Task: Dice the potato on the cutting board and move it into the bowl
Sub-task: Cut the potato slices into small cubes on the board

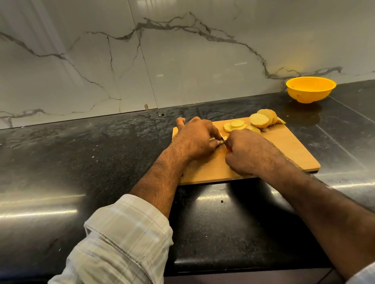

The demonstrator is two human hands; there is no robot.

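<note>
Hands meet mid-board: left hand [195,139] pinches potato pieces [221,137]; right hand [246,152] grips a mostly hidden knife [228,148]; slices [258,120] by the cutting board [296,152]'s far edge.

Marble wall [174,52] — black glossy counter [70,163]

You see a bright, evenly lit scene. Overhead light leaves long white glare streaks on the dark counter [74,210] in front of the cutting board [296,152]. Wide-angle distortion bends the counter's edges. The nearest sleeve [114,250] looks slightly soft.
</note>
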